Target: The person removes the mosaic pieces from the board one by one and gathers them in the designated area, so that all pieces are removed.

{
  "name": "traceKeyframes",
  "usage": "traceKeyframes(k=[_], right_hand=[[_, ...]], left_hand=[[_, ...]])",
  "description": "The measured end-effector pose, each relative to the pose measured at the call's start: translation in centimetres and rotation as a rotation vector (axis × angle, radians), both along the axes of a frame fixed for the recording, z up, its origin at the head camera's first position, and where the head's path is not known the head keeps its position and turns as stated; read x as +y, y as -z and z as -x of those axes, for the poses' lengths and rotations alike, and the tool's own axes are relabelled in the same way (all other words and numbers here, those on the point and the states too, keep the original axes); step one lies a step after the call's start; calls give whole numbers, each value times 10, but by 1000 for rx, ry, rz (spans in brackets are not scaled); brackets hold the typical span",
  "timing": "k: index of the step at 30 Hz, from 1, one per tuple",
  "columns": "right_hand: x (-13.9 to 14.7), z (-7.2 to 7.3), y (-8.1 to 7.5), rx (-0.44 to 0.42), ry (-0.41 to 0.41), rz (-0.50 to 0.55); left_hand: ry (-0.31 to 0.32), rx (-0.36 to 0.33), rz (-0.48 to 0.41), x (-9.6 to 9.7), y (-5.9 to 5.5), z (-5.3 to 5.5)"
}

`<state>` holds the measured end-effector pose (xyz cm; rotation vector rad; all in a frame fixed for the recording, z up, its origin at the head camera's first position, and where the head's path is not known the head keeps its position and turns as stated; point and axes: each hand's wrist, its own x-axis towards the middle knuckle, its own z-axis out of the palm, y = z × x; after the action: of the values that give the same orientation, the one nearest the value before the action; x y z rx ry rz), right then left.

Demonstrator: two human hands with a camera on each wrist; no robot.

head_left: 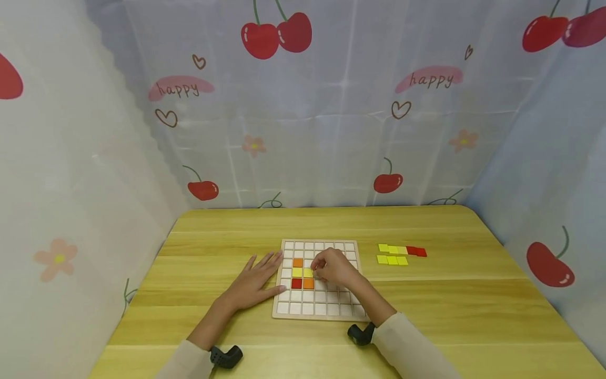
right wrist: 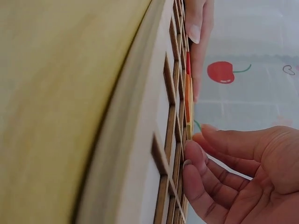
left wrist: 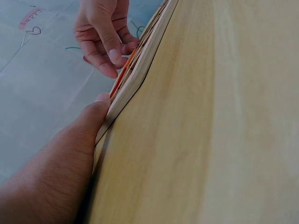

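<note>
A square wooden grid board (head_left: 322,318) lies on the table, its pale cells holding several coloured square tiles. In the head view, an orange tile (head_left: 298,262) sits above a yellow tile (head_left: 296,272) and a red tile (head_left: 296,283). A second orange tile (head_left: 309,283) is right of the red one. Above it is another yellow tile (head_left: 307,272), touched at its right side by the loosely bent fingertips of my right hand (head_left: 335,267). My left hand (head_left: 251,284) lies spread on the table, fingertips and thumb touching the board's left edge.
Right of the board, several loose tiles lie in two rows: yellow tiles (head_left: 392,260) in the nearer row, yellow and red tiles (head_left: 416,251) in the farther. A cherry-printed curtain (head_left: 322,158) hangs behind the wooden table (head_left: 473,295) and at both sides.
</note>
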<state>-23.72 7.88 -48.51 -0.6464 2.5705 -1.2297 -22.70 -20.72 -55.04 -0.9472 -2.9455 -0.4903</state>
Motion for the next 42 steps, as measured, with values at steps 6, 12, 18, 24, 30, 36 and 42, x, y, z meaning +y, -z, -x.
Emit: traceKeyframes(k=[6,12,18,24,30,36,42], right_hand=[[0,0,1,-11,8,13],[0,0,3,-1,-2,17],[1,0,2,26,2,21],[1,2,3,36,33,36],[1,2,6,34,43,65],[0,1,7,8,39,116],[0,2,6,10,23,148]], left_hand=[[0,0,-3,0,1,0],[-3,2,-2,0,2,1],[1,1,-2,0,1,1],[2,1,-4,0,1,1],[0,4,4,0,1,-1],[0,-7,6,2,0,-3],[-6,-8,16,1,0,-1]])
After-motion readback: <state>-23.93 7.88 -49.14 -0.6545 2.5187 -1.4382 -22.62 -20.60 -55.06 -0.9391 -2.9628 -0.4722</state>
